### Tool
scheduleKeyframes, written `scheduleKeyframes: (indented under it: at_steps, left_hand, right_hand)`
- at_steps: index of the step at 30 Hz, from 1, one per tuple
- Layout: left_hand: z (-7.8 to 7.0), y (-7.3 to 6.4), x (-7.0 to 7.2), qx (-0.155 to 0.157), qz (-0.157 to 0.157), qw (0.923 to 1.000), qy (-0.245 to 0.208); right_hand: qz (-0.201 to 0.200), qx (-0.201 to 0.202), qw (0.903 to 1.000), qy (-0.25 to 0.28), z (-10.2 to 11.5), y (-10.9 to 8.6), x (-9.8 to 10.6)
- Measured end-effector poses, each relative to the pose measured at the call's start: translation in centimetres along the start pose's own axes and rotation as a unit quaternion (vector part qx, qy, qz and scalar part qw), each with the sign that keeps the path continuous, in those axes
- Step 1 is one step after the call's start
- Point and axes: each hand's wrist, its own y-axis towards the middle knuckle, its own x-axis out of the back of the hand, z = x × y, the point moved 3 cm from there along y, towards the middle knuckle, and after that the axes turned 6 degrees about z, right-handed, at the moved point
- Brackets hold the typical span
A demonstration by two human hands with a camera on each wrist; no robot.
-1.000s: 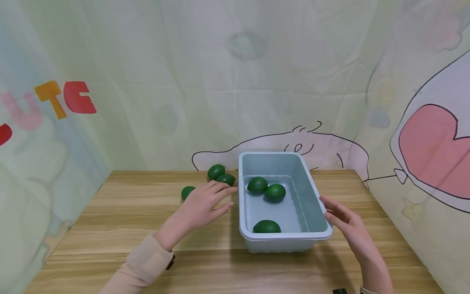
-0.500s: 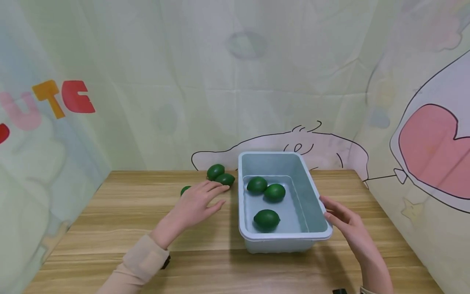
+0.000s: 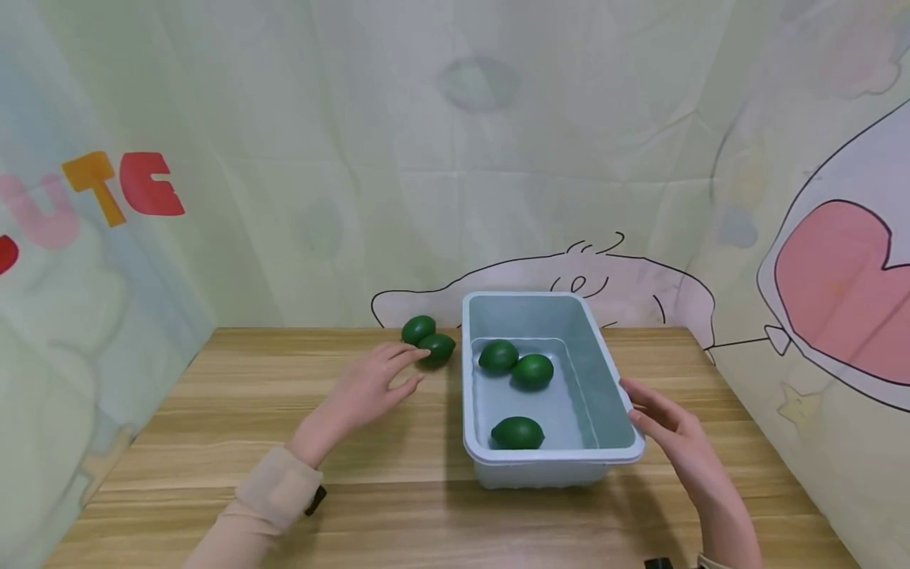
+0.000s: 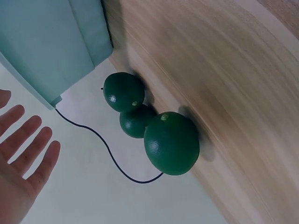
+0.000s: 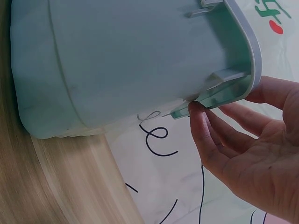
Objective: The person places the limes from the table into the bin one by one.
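At a wooden bench (image 3: 398, 514), holding left hand (image 3: 362, 389) spread near three limes (image 4: 134, 123); with right hand (image 3: 675, 435), pinching a blue tub (image 3: 554, 456) by its rim.

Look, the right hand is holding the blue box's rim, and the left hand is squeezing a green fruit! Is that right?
Not quite: the left hand isn't squeezing a fruit. The left wrist view shows its fingers spread and holding nothing, with a gap between them and the green fruits. The right hand is indeed holding the blue box's rim.
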Motion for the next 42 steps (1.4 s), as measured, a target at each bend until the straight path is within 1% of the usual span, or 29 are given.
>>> scheduleKeyframes:
  at_steps: [3, 6, 11, 20, 27, 32, 36, 42]
  left_hand:
    - [0.4, 0.1, -0.1, 0.017, 0.008, 0.9997, -0.015]
    - [0.9, 0.1, -0.4, 0.025, 0.012, 0.9994, -0.022]
    - [1.7, 0.2, -0.7, 0.029, 0.011, 0.9992, -0.026]
    - [3.8, 0.1, -1.8, 0.058, 0.023, 0.9975, -0.032]
    - [4.8, 0.2, -2.3, 0.066, 0.022, 0.9974, -0.020]
    - [5.5, 0.1, -2.8, 0.079, 0.023, 0.9965, -0.009]
    - [6.1, 0.0, -3.0, 0.088, 0.025, 0.9957, -0.012]
    - [6.6, -0.1, -3.3, 0.099, 0.019, 0.9949, -0.004]
  right_hand:
    - [-0.001, 0.001, 1.0000, -0.001, 0.0, 0.0, 0.0]
    - [-0.001, 0.001, 1.0000, 0.000, -0.1, -0.1, 0.0]
    - [-0.003, 0.004, 1.0000, 0.003, -0.1, -0.1, 0.1]
    - [-0.004, 0.005, 1.0000, 0.002, 0.0, -0.1, 0.0]
    - [-0.005, 0.012, 0.9999, 0.004, 0.1, 0.0, 0.0]
    - [-0.005, 0.005, 1.0000, 0.004, 0.1, -0.1, -0.1]
    - [-0.004, 0.005, 1.0000, 0.005, 0.3, -0.2, -0.2]
    - [-0.004, 0.002, 1.0000, 0.007, 0.2, -0.2, -0.1]
